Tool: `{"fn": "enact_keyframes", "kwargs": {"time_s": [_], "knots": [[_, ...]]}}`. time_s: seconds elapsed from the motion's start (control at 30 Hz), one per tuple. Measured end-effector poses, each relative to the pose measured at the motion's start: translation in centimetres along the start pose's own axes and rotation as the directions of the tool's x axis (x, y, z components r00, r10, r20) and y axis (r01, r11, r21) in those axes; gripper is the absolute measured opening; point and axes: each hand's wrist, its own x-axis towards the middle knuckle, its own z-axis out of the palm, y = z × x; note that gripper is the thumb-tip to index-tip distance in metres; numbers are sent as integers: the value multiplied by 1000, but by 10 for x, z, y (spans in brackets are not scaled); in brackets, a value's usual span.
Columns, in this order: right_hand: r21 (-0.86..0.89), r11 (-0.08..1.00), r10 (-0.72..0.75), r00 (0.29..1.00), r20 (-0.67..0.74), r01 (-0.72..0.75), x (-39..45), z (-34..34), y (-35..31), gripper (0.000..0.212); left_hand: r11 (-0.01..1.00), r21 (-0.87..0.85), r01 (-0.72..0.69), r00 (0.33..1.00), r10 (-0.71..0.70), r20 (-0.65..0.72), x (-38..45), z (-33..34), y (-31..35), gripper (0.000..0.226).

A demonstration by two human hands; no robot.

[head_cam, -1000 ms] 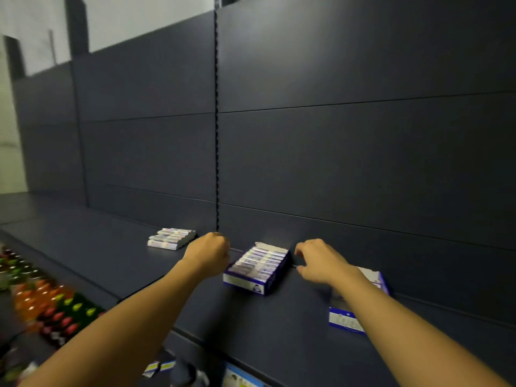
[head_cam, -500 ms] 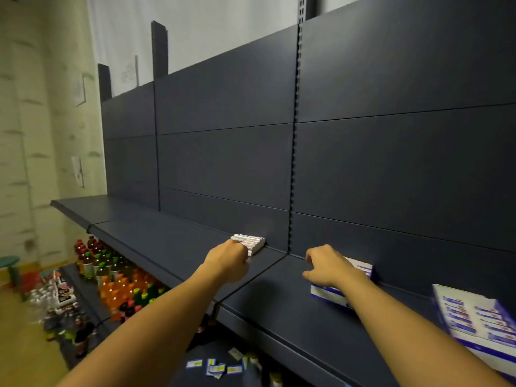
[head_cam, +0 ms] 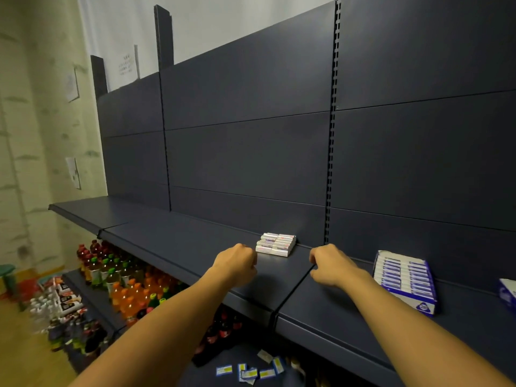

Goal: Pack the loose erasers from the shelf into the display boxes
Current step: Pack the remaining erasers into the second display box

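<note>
Loose erasers (head_cam: 276,244) stacked at frame centre, long axes running left-right. The left hand (head_cam: 237,263), nearer, lies just lower-left, fingers curled, holding nothing; likewise the right hand (head_cam: 331,265).

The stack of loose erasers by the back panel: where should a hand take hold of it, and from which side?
Probably across the two short ends of the stack of loose erasers, coming from the front and above with both hands. It lies flat in tidy layers close to the back panel, so the rear offers no way in.

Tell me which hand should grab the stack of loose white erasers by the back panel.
Left. The left hand sits right beside the stack of loose white erasers; the right hand is farther off.
</note>
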Motion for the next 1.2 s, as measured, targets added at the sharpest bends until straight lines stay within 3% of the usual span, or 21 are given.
{"fn": "enact_keyframes", "kwargs": {"time_s": [0.67,1.03,1.2], "knots": [[23,998,-54,998,-31,54,143,44,-15,23,998,-30,-62,998,63,11,138,58,-51,26],[24,992,-121,989,-83,123,178,57,-23,25,980,-102,-168,982,158,-105,172,78,-59,15],[-28,988,-152,987,-47,151,179,57,-31,15,957,-34,-289,957,288,-39,179,79,-64,12]]}}
